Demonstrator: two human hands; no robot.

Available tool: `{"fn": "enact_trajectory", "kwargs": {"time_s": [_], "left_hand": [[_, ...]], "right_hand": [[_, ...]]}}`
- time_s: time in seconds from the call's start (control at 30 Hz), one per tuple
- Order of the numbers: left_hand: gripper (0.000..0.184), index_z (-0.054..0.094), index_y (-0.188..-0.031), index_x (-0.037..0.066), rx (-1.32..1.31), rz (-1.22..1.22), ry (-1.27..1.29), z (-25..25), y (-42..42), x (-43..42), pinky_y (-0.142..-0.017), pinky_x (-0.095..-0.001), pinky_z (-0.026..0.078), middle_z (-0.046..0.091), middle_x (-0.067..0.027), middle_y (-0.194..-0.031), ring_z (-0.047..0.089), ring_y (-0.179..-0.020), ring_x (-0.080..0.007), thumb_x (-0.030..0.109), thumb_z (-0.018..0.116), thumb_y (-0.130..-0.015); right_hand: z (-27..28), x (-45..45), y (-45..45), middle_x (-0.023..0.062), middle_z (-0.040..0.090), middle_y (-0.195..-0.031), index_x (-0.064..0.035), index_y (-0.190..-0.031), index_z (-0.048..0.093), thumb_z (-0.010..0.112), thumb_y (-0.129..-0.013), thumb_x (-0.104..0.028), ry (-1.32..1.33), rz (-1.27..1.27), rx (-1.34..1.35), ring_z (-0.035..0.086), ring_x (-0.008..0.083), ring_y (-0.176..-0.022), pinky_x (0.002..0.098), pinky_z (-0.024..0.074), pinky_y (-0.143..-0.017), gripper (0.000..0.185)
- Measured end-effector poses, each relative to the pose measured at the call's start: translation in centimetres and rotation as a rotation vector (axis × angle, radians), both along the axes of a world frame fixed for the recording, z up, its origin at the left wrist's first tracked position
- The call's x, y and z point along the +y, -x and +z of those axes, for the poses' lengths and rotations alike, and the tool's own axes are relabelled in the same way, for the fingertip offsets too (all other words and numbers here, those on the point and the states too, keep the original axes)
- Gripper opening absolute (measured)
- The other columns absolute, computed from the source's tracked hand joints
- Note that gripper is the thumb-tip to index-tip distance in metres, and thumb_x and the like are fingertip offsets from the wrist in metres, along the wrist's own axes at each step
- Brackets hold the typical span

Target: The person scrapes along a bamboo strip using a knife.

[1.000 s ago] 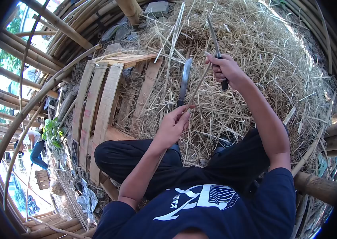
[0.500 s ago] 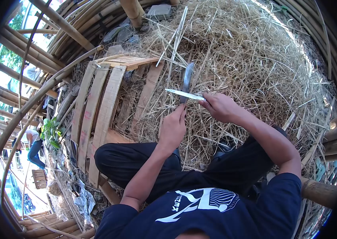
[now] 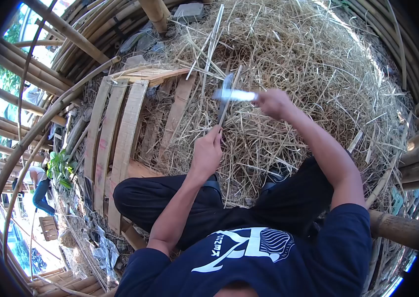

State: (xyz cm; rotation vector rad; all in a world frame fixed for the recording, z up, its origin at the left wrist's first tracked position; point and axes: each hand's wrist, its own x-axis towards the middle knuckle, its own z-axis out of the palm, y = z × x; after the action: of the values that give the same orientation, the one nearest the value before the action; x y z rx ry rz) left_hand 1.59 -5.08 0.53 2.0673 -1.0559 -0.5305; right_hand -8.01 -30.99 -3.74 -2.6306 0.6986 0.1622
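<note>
My left hand (image 3: 207, 152) is closed at the lower end of a dark-bladed knife (image 3: 228, 81), whose blade points away from me over the straw. A thin pale strip (image 3: 237, 74) runs beside that blade; whether my left hand holds it too, I cannot tell. My right hand (image 3: 274, 104) grips a second, brighter knife (image 3: 239, 95). Its blade is smeared by motion and lies across the dark one in view; whether the two touch is unclear. Both hands are above the straw (image 3: 313, 74), in front of my crossed legs.
A slatted wooden crate (image 3: 130, 123) lies at my left knee. Long pale strips (image 3: 213, 44) rest on the straw beyond the knives. Bamboo poles (image 3: 76, 37) wall the space. Another person (image 3: 41, 190) bends over outside at the far left.
My right hand has moved up and away from my left hand, swinging the bright knife farther along the dark blade. The whole view has shifted slightly; my left hand keeps its hold.
</note>
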Motion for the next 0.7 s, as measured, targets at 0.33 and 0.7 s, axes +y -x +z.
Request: {"fn": "enact_trajectory", "kwargs": {"time_s": [0.33,0.7], "left_hand": [[0.025,0.057,-0.115,0.001,0.426,0.073,0.127,0.7,-1.5,4.1,-0.049,-0.0201,0.03,0.04,0.0051,-0.062,0.036,-0.055,-0.0026,0.016,0.042,-0.101],[0.022,0.059,-0.113,0.001,0.458,0.125,0.25,-0.8,0.1,2.4,-0.046,-0.0186,0.028,0.052,0.0031,-0.067,0.037,-0.052,-0.0006,0.014,0.048,-0.099]], "right_hand": [[3.4,-9.8,6.6,0.0097,0.057,-0.073,-0.0026,-0.078,0.055,0.025,-0.1,-0.052,-0.027,-0.785,-0.301,0.055,0.0241,-0.072,0.0389,0.0425,-0.069,0.062],[6.8,6.6,0.8,0.0197,0.06,-0.071,-0.0022,-0.09,0.059,0.042,-0.098,-0.038,-0.207,0.122,-0.162,0.059,0.0384,-0.067,0.0483,0.0453,-0.065,0.04]]}}
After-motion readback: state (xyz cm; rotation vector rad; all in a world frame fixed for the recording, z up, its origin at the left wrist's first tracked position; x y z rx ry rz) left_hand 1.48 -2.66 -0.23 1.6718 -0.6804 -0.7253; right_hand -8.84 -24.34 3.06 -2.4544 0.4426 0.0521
